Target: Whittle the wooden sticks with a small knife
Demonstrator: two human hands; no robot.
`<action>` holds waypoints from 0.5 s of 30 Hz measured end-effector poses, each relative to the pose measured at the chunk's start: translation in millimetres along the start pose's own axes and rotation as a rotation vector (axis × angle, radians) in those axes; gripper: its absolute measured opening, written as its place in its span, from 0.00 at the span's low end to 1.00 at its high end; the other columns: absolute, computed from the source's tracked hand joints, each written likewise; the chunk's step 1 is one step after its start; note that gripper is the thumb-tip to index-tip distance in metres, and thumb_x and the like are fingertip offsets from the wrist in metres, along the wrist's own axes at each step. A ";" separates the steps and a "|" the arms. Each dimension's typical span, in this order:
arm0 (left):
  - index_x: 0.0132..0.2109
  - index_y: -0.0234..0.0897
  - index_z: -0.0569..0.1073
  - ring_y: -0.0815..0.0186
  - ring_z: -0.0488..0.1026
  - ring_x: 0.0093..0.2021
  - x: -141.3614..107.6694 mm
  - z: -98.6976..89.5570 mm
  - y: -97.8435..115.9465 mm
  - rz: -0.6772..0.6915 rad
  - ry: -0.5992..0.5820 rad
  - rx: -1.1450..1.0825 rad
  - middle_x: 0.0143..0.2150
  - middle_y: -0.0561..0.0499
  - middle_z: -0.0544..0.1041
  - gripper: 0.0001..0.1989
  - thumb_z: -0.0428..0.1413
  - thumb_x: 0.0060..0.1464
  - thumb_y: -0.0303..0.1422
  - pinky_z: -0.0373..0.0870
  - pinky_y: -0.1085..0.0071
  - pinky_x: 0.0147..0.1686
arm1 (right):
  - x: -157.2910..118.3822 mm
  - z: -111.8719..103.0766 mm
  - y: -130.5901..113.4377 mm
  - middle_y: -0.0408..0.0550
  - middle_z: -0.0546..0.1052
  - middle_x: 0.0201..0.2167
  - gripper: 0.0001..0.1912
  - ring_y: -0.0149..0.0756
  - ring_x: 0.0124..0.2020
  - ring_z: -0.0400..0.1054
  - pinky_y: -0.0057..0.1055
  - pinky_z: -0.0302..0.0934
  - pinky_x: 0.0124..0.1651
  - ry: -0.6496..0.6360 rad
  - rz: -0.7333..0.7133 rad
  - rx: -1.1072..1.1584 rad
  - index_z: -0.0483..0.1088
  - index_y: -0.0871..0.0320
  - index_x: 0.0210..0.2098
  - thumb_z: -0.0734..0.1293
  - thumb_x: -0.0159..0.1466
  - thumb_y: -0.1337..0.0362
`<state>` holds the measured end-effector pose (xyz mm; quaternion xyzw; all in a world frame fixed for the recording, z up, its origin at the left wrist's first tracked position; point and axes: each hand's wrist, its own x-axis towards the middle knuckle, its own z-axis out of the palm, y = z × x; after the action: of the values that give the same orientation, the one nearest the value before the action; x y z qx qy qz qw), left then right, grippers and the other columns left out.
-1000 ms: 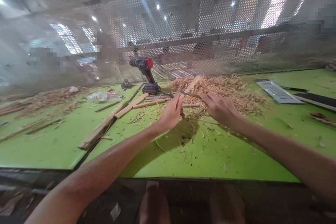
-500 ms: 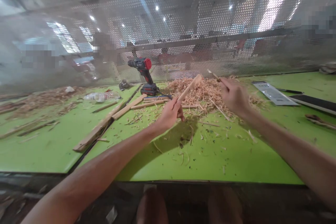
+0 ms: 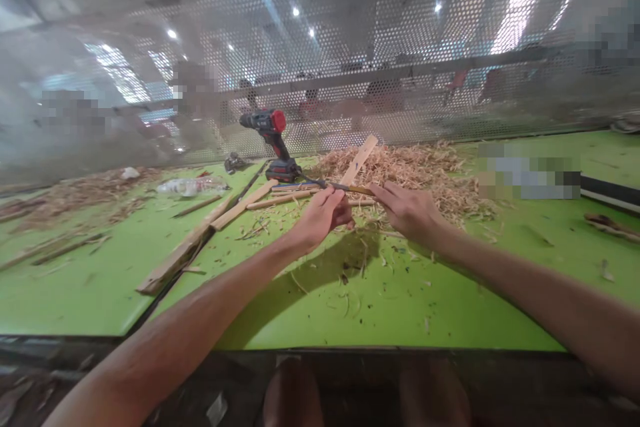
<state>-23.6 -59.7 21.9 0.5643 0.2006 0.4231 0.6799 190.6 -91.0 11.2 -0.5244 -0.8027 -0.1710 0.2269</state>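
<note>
My left hand (image 3: 323, 217) is closed around the lower end of a flat, pale wooden strip (image 3: 364, 153), which slants up and away to the right over the shavings. My right hand (image 3: 413, 213) grips a slim carving knife (image 3: 359, 189) with a brownish handle. The knife lies crosswise over the strip, just above my left fingers, its thin end pointing left. The exact blade edge is too small to make out. Behind both hands spreads a heap of curled wood shavings (image 3: 425, 170).
A cordless drill (image 3: 275, 143) stands upright on the green tabletop (image 3: 400, 307), left of the shavings. Wooden pieces (image 3: 185, 247), a clear plastic bottle (image 3: 193, 185) and more shavings (image 3: 75, 197) lie leftward. A perforated metal screen (image 3: 340, 67) rises behind. At right is a dark, flat bar (image 3: 610, 192).
My right hand has moved left and slightly down, bringing the knife from above the shavings onto the wooden strip. My left hand keeps its hold, and the strip's broad face now shows more.
</note>
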 end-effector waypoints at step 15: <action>0.31 0.39 0.58 0.75 0.53 0.21 1.2 2.4 -3.0 0.028 0.034 0.055 0.24 0.61 0.52 0.15 0.51 0.68 0.31 0.65 0.73 0.25 | 3.5 -0.6 5.8 0.56 0.80 0.44 0.28 0.28 0.21 0.56 0.29 0.48 0.21 -0.060 0.004 -0.084 0.71 0.60 0.61 0.47 0.72 0.74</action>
<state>-20.1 -60.2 20.0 0.5783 0.2161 0.4363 0.6546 194.8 -86.4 13.8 -0.5398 -0.8003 -0.1881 0.1810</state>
